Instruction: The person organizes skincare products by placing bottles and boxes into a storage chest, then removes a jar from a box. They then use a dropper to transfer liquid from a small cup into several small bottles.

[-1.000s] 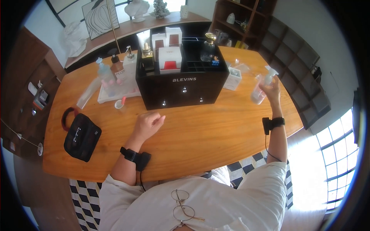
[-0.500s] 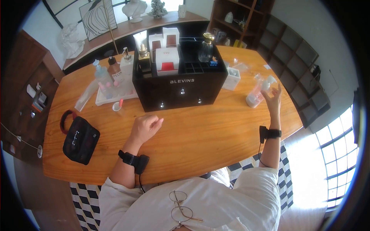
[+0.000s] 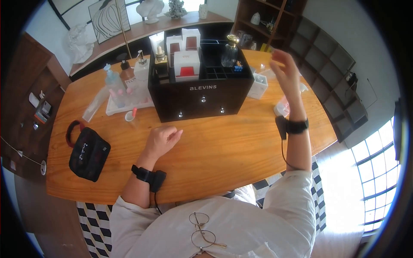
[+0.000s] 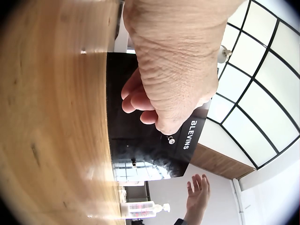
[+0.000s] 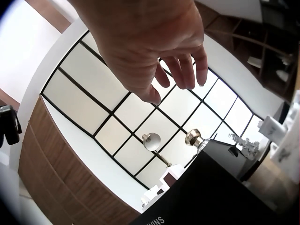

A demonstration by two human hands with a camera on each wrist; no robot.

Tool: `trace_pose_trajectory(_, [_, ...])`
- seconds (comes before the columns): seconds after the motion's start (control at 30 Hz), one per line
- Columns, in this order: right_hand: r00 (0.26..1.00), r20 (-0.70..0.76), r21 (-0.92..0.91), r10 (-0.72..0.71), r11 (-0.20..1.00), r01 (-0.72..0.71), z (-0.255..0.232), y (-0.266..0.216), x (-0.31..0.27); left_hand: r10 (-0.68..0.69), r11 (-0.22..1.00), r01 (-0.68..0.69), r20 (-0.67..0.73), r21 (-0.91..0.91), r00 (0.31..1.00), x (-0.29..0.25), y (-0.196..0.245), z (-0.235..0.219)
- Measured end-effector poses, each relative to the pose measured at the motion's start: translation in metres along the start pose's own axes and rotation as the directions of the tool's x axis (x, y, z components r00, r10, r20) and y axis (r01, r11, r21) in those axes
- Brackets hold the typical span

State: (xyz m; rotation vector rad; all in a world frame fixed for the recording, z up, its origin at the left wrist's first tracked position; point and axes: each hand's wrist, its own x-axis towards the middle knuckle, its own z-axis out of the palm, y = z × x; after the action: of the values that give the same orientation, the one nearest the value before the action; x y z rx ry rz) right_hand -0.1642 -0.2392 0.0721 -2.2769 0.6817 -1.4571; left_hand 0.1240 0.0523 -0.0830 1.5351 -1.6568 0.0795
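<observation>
My right hand [image 3: 287, 71] is raised in the air to the right of the black organizer box [image 3: 202, 103], its fingers apart and holding nothing. Below it, a clear pump bottle [image 4: 139, 209] stands upright on the table, partly hidden behind my right forearm in the head view. In the right wrist view the fingers hang down above the box's top, where a glass bottle with a gold cap [image 3: 229, 55] stands. My left hand [image 3: 161, 141] lies idle in front of the box, fingers loosely curled around nothing.
Inside the box top are white cartons [image 3: 186, 63]. A white tray [image 3: 129, 108] with several bottles stands left of the box, near a small white cup [image 3: 129, 116]. A black pouch [image 3: 89, 154] lies at the left, and a white floral box [image 3: 258, 88] sits right of the organizer.
My right hand has let go of the pump bottle, leaving it standing on the table, then risen and moved left toward the organizer box. The left hand has stayed nearly still.
</observation>
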Motion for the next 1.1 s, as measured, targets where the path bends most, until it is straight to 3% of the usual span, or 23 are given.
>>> trace_pose_trajectory(0.1, [0.991,0.13,0.011,-0.025,1.0,0.024,0.04,0.002,0.04,0.003,1.0,-0.003,-0.002,0.016,1.0,0.0,0.002,-0.002])
trace_pose_trajectory(0.23, [0.967,0.243,-0.137,-0.078,0.984,0.113,0.082,0.021,0.082,-0.003,1.0,0.003,-0.006,0.009,1.0,0.001,0.003,-0.005])
trace_pose_trajectory(0.3, [0.953,0.3,-0.141,-0.052,0.985,0.098,0.093,0.023,0.096,-0.005,1.0,0.005,-0.01,0.002,1.0,0.001,0.002,-0.006])
trace_pose_trajectory(0.4, [0.915,0.387,-0.222,-0.116,0.951,0.215,0.101,0.025,0.109,-0.002,1.0,0.002,-0.013,-0.006,1.0,0.001,0.0,-0.005])
trace_pose_trajectory(0.5, [0.929,0.365,-0.236,-0.061,0.959,0.156,0.101,0.013,0.109,0.013,1.0,-0.013,-0.006,-0.005,1.0,0.001,0.002,-0.006])
trace_pose_trajectory(0.6, [0.943,0.316,-0.236,-0.107,0.954,0.187,0.099,0.002,0.102,0.011,1.0,-0.011,0.007,0.003,1.0,0.001,0.002,-0.006])
trace_pose_trajectory(0.7, [0.986,0.148,-0.201,-0.071,0.974,0.101,0.087,-0.021,0.098,0.01,1.0,-0.01,0.0,0.004,1.0,0.001,0.001,-0.005])
trace_pose_trajectory(0.73, [0.994,0.073,-0.091,-0.087,0.991,0.094,0.085,-0.021,0.101,0.006,1.0,-0.006,0.001,0.002,1.0,0.001,0.001,-0.005])
trace_pose_trajectory(0.77, [0.988,-0.009,-0.116,-0.155,0.981,0.153,0.078,-0.021,0.102,0.001,1.0,-0.001,0.004,0.0,1.0,0.001,0.002,-0.005])
trace_pose_trajectory(0.97, [0.934,-0.319,0.06,-0.16,0.98,0.188,0.019,-0.043,0.086,-0.005,1.0,0.006,0.014,-0.021,1.0,0.001,0.001,-0.003])
trace_pose_trajectory(1.1, [0.925,-0.375,-0.113,-0.054,0.993,0.012,-0.009,-0.047,0.042,-0.009,1.0,0.009,0.029,-0.011,1.0,0.001,0.002,-0.002])
